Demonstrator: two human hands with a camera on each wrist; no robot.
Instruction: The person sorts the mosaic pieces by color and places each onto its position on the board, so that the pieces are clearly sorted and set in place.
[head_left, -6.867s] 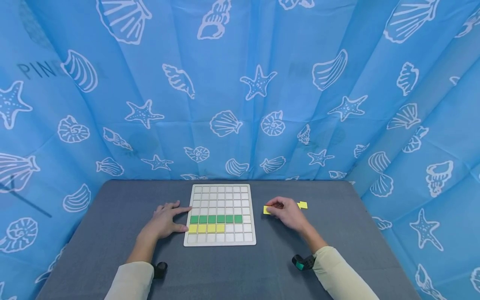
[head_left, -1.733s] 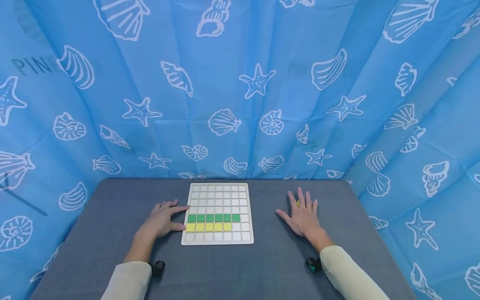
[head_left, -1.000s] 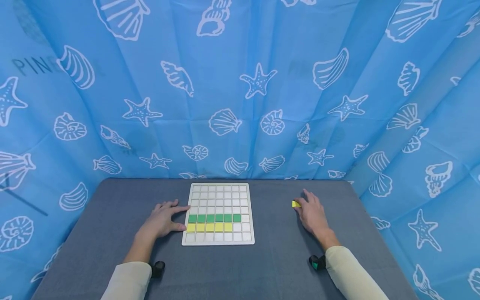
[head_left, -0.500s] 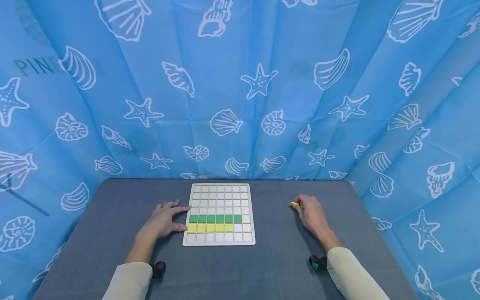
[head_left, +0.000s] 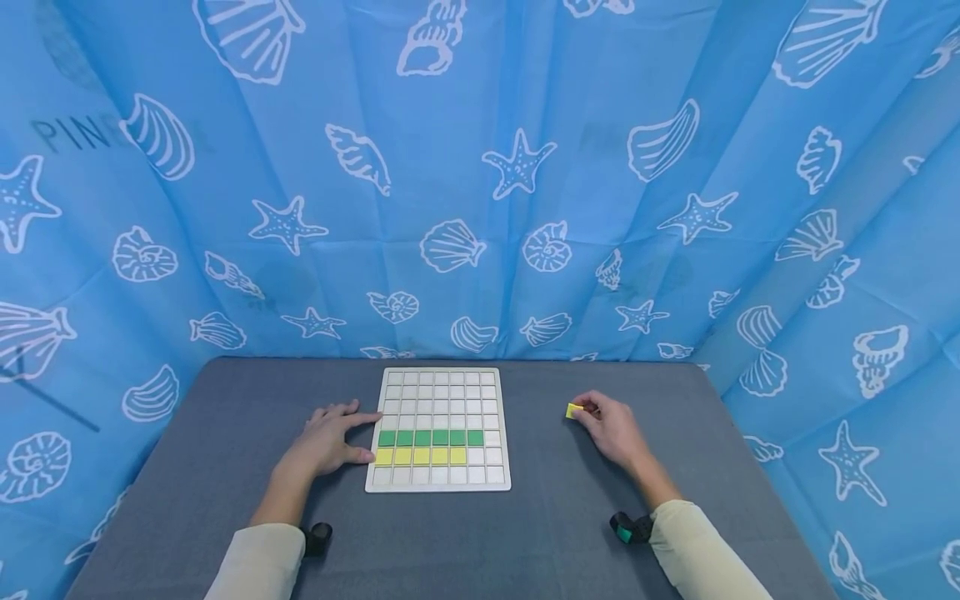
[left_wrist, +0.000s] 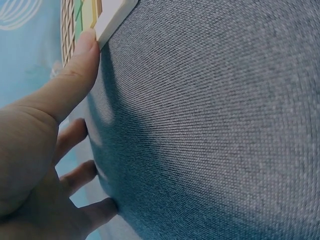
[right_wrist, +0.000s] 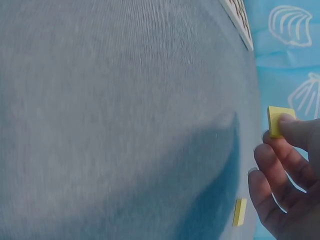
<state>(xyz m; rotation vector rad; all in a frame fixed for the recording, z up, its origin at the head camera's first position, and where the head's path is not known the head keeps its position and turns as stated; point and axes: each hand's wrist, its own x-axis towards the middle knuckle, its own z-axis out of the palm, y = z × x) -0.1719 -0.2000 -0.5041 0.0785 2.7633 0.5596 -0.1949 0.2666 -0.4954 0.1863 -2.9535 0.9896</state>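
Note:
My right hand (head_left: 615, 429) pinches a small square yellow tile (head_left: 573, 411) between thumb and fingers, raised off the table to the right of the board. In the right wrist view another yellow tile (right_wrist: 240, 212) lies on the cloth below that hand; the hand hides it from the head view. A white grid board (head_left: 438, 489) lies flat near the table's middle. One row holds green tiles (head_left: 423, 437), and the row nearer me holds yellow tiles (head_left: 422, 456). My left hand (head_left: 326, 442) rests at the board's left edge, thumb and index finger touching it, other fingers on the cloth.
Grey cloth covers the table (head_left: 540, 533). A blue curtain (head_left: 480, 183) with white shell prints hangs behind and at both sides. Black bands with small devices sit on both wrists.
One more yellow tile sits in the board's row than at first. The right hand, earlier spread over the table, has picked up a yellow tile and moved left. The left hand stays put.

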